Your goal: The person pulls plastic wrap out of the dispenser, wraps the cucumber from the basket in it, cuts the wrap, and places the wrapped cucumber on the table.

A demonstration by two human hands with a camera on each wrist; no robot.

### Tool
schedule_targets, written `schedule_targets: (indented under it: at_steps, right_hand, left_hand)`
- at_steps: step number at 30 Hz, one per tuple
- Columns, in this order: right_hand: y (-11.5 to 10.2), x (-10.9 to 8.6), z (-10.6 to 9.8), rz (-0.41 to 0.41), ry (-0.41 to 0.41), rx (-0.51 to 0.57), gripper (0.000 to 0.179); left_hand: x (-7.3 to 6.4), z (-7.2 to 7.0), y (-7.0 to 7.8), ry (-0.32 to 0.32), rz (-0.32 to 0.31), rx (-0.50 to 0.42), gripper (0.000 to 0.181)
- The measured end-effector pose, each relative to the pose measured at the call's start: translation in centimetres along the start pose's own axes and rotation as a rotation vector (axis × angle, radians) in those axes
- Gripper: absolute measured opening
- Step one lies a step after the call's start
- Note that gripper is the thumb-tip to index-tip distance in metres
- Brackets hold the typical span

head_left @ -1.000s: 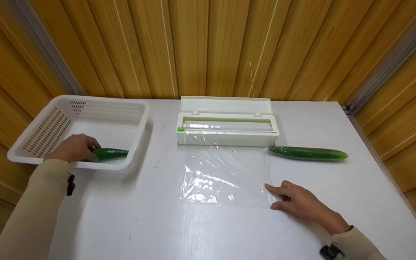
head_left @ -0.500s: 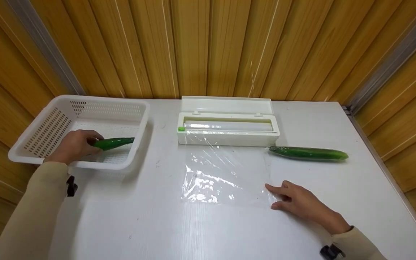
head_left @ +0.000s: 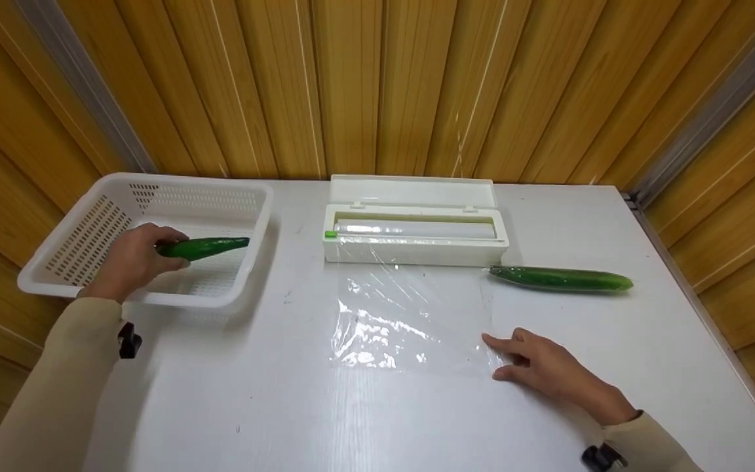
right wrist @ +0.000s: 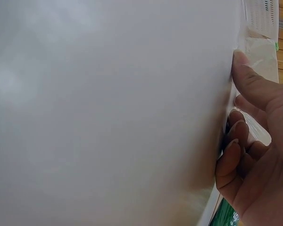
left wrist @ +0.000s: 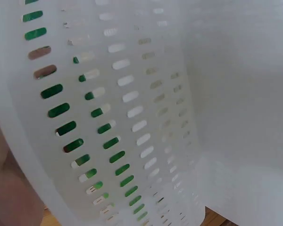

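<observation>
In the head view my left hand (head_left: 135, 259) grips a green cucumber (head_left: 210, 247) over the white slotted basket (head_left: 246, 278), its tapered end pointing right. The hand covers the cucumber's other end. Green shows through the slots of the basket wall (left wrist: 132, 96) in the left wrist view. My right hand (head_left: 548, 367) rests on the table at the right edge of a clear sheet of cling film (head_left: 410, 328), index finger and thumb stretched out and apart. The other fingers are bent, as the right wrist view shows. The film runs out of a white dispenser (head_left: 410, 252).
Behind the film, the dispenser's lid (head_left: 410, 191) stands raised, with a green slider (head_left: 330, 234) at its left end. A second cucumber (head_left: 561, 278), shiny as if wrapped, lies to the right on the white table (head_left: 286, 406). Wood-patterned panels (head_left: 410, 85) rise behind.
My left hand has raised the cucumber from the basket's bottom, and its tip has come up and slightly right. The right hand and the film have stayed in place.
</observation>
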State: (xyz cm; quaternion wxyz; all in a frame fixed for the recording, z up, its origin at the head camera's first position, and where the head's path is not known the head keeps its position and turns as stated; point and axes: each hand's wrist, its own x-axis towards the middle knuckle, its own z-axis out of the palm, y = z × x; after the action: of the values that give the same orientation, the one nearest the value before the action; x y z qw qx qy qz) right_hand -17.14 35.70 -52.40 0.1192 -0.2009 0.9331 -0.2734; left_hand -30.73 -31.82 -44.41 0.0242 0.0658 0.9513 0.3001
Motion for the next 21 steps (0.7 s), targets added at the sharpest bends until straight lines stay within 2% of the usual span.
schedule_targets:
  at_steps: [6, 13, 21]
  right_hand:
    - [0.1, -0.1, 0.1, -0.03, 0.013, -0.012, 0.068]
    - [0.1, -0.1, -0.1, -0.043, 0.017, -0.01, 0.067]
    - [0.1, 0.0, -0.1, -0.042, 0.01, -0.016, 0.067]
  left_hand:
    - [-0.3, -0.5, 0.7, 0.102, 0.047, 0.025, 0.042]
    - [-0.6, -1.1, 3.1, 0.161, 0.079, 0.038, 0.044]
    - [-1.0, -1.0, 5.3, 0.208, 0.118, 0.077, 0.043]
